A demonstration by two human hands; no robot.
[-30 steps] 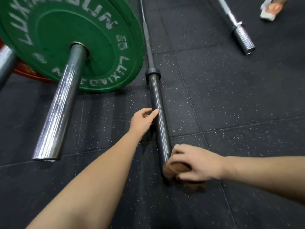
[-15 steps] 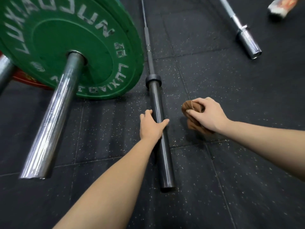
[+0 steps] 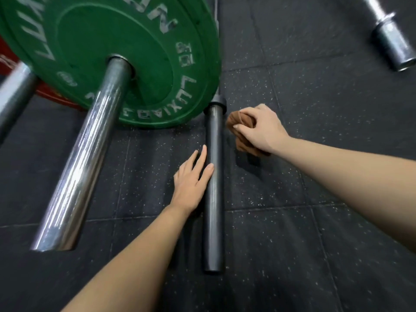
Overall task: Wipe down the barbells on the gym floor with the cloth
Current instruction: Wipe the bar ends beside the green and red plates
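Nearest to us, at the bottom of the frame, two bare forearms reach up into the picture, one from the lower left and one from the right edge. Between them a dark barbell sleeve (image 3: pixel 213 221) lies on the speckled black rubber floor (image 3: pixel 315 176), its free end low in the middle and its length running straight up the frame.

Our left hand (image 3: pixel 191 183) lies flat and open just left of this sleeve, fingers straight and pointing up the frame, the thumb tip touching the sleeve's side.

Further up, just right of the sleeve, our right hand (image 3: pixel 261 129) grips a bunched brown cloth (image 3: pixel 236 120), fingers curled round it. The cloth sits close beside the sleeve, near the dark collar (image 3: pixel 217 103); we cannot tell whether it touches the metal.

Left of the collar stands a big green plate (image 3: pixel 112 41) with worn white lettering, filling the upper left. A chrome sleeve (image 3: pixel 85 154) sticks out from its centre and slants down to the lower left. Behind the plate's lower edge we see a strip of a red plate (image 3: pixel 48 94), and a blurred second chrome bar (image 3: pixel 13 95) at the left edge.

Farthest off, in the upper right corner, lies the end of a third chrome bar (image 3: pixel 391 43)
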